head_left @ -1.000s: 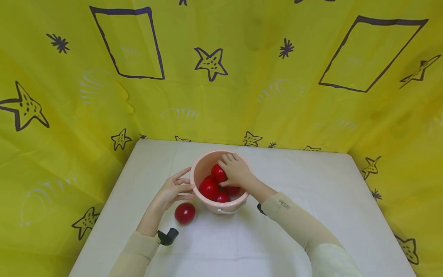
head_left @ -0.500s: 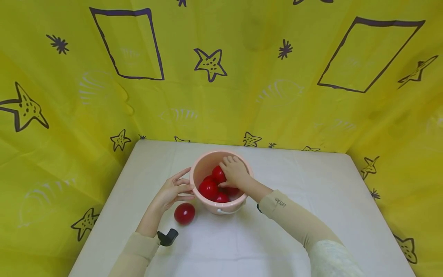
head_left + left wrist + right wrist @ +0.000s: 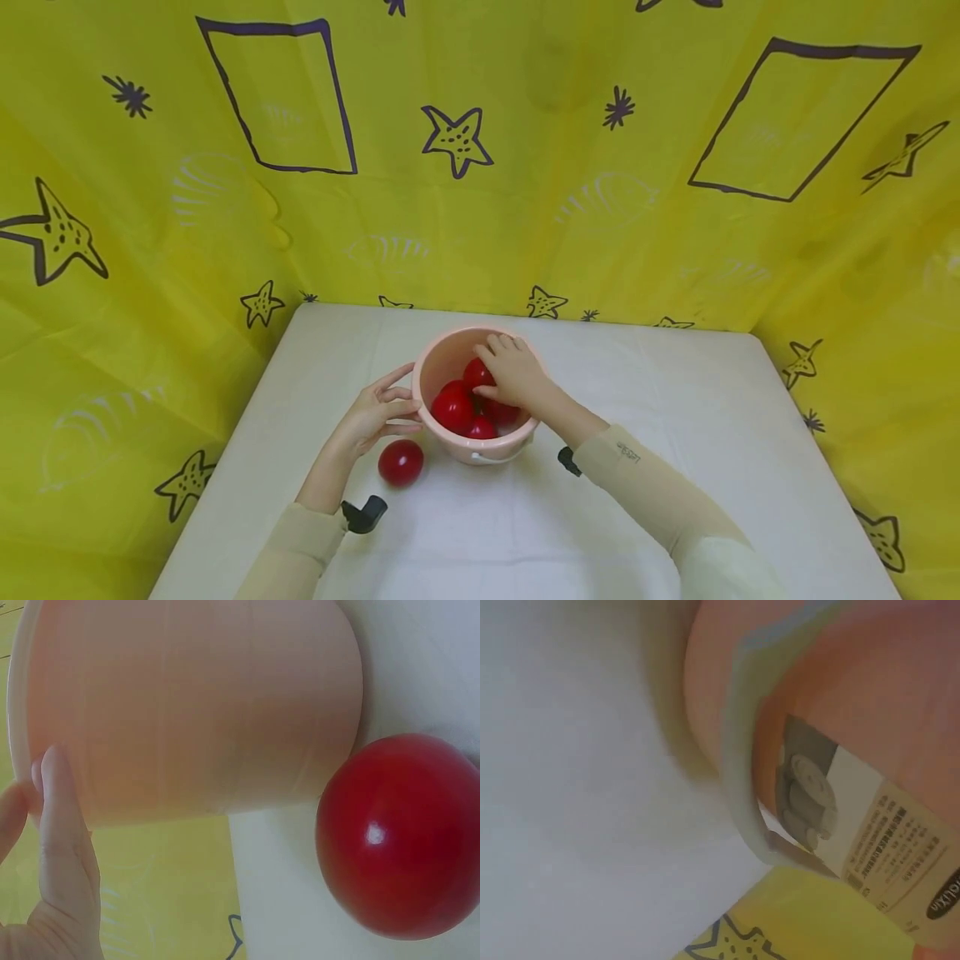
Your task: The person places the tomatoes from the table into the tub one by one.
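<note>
A pink bucket (image 3: 442,354) stands on the table, with several glossy red tomatoes (image 3: 452,407) inside. My right hand (image 3: 513,371) reaches in over the right rim, its fingers curled over the uppermost tomato (image 3: 476,375) and partly hiding it. At the left rim is my left hand (image 3: 367,417), fingers extended and touching the bucket. In the left wrist view, a straight finger (image 3: 61,817) lies along the bucket wall (image 3: 202,705) just below the rim. One more tomato (image 3: 401,462) lies outside, by the bucket's left front; it shows large in the left wrist view.
A white handle (image 3: 501,458) hangs down the bucket's front. The right wrist view shows a printed label (image 3: 885,840) on the bucket wall. White cloth covers the table (image 3: 637,392), and a yellow patterned curtain (image 3: 525,208) encloses its back and sides.
My right hand has shifted slightly right within the bucket, and the uppermost tomato has moved a little with it. The left hand, bucket and outside tomato stay put.
</note>
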{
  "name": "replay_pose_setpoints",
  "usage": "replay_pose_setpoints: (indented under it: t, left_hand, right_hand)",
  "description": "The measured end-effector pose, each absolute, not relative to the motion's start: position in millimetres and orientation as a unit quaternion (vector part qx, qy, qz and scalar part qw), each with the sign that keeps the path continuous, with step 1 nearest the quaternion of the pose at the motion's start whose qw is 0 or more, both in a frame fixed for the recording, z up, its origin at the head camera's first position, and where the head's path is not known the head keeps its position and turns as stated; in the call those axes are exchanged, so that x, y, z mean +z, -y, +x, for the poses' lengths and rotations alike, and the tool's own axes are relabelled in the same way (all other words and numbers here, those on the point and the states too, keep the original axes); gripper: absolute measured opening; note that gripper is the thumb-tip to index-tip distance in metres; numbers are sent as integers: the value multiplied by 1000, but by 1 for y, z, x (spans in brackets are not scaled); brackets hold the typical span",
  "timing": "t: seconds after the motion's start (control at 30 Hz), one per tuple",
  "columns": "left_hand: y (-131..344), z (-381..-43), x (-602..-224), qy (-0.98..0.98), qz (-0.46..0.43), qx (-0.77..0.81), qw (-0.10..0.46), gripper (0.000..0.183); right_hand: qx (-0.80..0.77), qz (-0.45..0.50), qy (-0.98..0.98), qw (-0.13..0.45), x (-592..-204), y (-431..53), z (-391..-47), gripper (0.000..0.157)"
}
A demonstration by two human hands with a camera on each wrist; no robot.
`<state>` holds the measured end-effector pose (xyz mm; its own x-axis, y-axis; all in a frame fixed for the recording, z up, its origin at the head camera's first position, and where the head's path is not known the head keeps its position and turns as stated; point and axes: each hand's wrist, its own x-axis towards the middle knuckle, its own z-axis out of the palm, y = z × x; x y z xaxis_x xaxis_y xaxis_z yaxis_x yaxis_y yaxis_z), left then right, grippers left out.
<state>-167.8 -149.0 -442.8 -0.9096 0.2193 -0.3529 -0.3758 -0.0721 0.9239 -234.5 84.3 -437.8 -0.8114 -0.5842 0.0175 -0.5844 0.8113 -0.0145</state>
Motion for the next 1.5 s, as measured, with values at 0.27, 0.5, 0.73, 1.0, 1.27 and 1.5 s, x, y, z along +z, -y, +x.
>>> replay_pose_setpoints:
  t: [0.27,0.5,0.73,1.0,1.27,1.5]
  left_hand:
    - [149,-168,-443,-647,-59,732,203,67]
    - [149,-168,-444,-648,-60,732,204,67]
    - [150,-168,-445,-654,-59,726,202,66]
    - [148,-168,-444,-652,-59,728,203,67]
    - [148,-167,-444,-659,-58,723,199,66]
    - [148,-160,-447,-786,-19,612,84,67]
  right_hand:
    - [277,175,939,105,-425,-122,-212,57]
    - [546,24,836,-46,-429,-166,-194,51]
    - [673,-2,708,-214,-432,-183,-183,55]
    - [679,-8,699,-223,-436,-181,-179,60]
    - [667,-71,716,-192,-437,-171,-177,60]
    - [678,-96,703,-193,-440,-170,-180,60]
